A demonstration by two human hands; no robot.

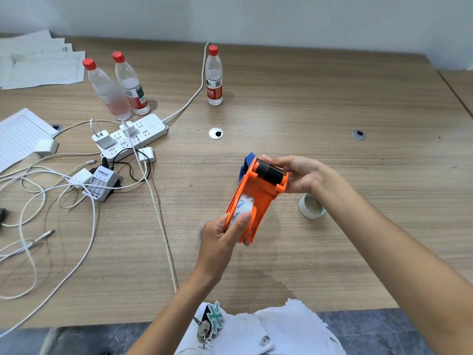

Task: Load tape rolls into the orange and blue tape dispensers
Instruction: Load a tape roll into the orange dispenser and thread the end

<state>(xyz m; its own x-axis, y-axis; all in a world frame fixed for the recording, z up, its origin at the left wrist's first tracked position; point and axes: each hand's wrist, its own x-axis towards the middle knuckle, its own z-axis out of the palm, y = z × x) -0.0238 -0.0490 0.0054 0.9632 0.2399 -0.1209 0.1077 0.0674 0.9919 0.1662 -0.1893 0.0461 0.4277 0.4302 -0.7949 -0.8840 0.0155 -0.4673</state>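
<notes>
The orange tape dispenser [258, 196] is held tilted above the middle of the table. My left hand [222, 235] grips its rear end, thumb pressed on a tape roll [243, 207] with a printed core inside the frame. My right hand [298, 172] holds the front end by the black roller [270, 171]. The blue dispenser [247, 161] lies on the table behind it, mostly hidden. A loose clear tape roll [311, 206] sits on the table under my right wrist. Another roll [202, 230] peeks out behind my left hand.
Three red-capped water bottles [214, 76] stand at the back. A white power strip [133, 135], chargers, a battery charger [102, 184] and tangled white cables fill the left side. Papers [38, 62] lie at far left. Cable grommets [215, 133] sit mid-table.
</notes>
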